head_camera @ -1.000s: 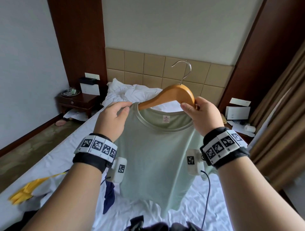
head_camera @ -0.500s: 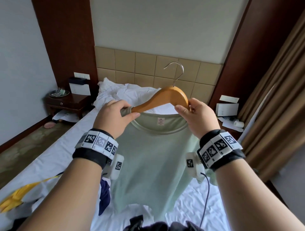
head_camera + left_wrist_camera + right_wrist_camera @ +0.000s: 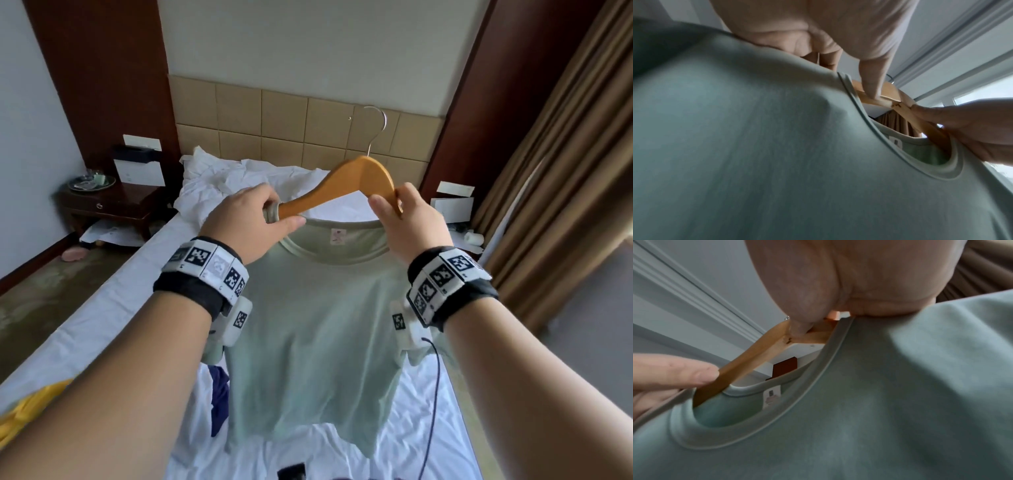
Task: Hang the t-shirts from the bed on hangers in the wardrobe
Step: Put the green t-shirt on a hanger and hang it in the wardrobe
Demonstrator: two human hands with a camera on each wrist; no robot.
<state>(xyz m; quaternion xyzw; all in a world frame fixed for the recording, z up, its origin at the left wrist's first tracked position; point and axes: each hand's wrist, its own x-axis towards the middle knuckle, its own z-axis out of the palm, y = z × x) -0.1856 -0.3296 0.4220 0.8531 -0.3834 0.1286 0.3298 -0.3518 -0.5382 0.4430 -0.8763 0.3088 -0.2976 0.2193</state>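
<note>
**Hanger half-threaded through the collar, both hands at the neckline**

The pale sage-green cotton t-shirt [image 3: 308, 325] hangs in the air above the bed, front toward the person, its ribbed round collar [image 3: 329, 255] pulled open at the top. The curved honey-coloured wooden hanger [image 3: 346, 185] runs with its long axis tilted, low on the person's left and high on the right, its thin silver wire hook [image 3: 376, 132] pointing up toward the headboard. The hanger's left arm slopes down into the collar on the left shoulder side. Its right arm, as the wrist views show, also dips toward the collar's far edge, but how deep either end sits inside the cloth cannot be told.

The left hand [image 3: 250, 224] is clenched on the collar edge and the hanger's left arm together, thumb underneath. The right hand [image 3: 407, 222] pinches the hanger's right arm just below its peak, beside the collar's right edge. Both hands are equally close to the work, 1 at each shoulder.

The move ahead likely turns on levelling that tilted axis so each end seats under a shoulder seam. The knit is soft and stretchy and should give; the wood looks smooth and rigid, so the cloth could slide off.

Below lies the white crumpled bed sheet [image 3: 308, 445], with a dark blue garment [image 3: 219, 401] and a yellow garment [image 3: 30, 407] left on it, and a dark wooden nightstand [image 3: 109, 205] beyond.
</note>
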